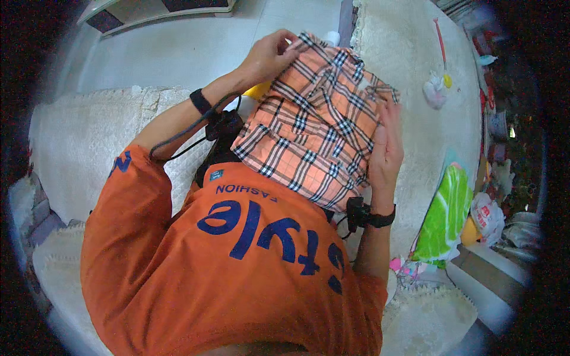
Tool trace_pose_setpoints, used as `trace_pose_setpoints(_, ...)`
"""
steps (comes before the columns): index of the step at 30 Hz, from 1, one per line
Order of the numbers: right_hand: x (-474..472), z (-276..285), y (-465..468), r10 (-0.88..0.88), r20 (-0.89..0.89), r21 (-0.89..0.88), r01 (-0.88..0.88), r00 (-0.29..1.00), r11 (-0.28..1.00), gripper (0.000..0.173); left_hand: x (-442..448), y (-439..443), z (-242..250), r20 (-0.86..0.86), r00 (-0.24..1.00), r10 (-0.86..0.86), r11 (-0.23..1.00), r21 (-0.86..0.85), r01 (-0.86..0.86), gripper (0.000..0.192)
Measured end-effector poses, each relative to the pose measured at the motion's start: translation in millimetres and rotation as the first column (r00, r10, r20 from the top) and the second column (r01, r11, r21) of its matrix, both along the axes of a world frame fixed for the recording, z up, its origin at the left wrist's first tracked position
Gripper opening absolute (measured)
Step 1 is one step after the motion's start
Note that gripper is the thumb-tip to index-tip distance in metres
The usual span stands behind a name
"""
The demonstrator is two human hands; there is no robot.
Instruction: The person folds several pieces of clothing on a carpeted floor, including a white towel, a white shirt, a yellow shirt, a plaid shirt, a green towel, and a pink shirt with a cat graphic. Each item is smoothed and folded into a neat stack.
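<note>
An orange plaid cloth garment with black and white stripes lies bunched and partly folded over my lap. My left hand grips its far left edge, with the thumb and fingers pinched on the fabric. Along the garment's right side is my right hand, its fingers slightly blurred and closed on the edge near the far right corner. The fabric between the hands is wrinkled, and a wide folded band runs along its near side. Behind my left wrist, a yellow thing shows only in part.
Pale quilted covers spread to the left and right. On the right lie a red-handled stick, a small plastic bag, a green-and-white cloth and a printed white bag. A low cabinet stands far left.
</note>
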State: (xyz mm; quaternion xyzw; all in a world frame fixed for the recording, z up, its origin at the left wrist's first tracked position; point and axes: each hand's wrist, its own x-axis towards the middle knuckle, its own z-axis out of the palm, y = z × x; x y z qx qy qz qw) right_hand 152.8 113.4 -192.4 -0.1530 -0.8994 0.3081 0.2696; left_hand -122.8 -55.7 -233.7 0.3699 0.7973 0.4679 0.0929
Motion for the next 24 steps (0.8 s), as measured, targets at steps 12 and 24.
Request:
trace_pose_setpoints(12,-9,-51,3,0.096,0.31,0.274,-0.185,0.946,0.944,0.049,58,-7,8,-0.449,0.58,-0.679,0.723,-0.545,0.425,0.05)
trace_pose_setpoints(24,98,-43,-41,0.093,0.434,-0.258,0.025,0.896,0.966,0.026,93,-108,54,0.235,0.89,-0.39,0.751,-0.478,0.456,0.038)
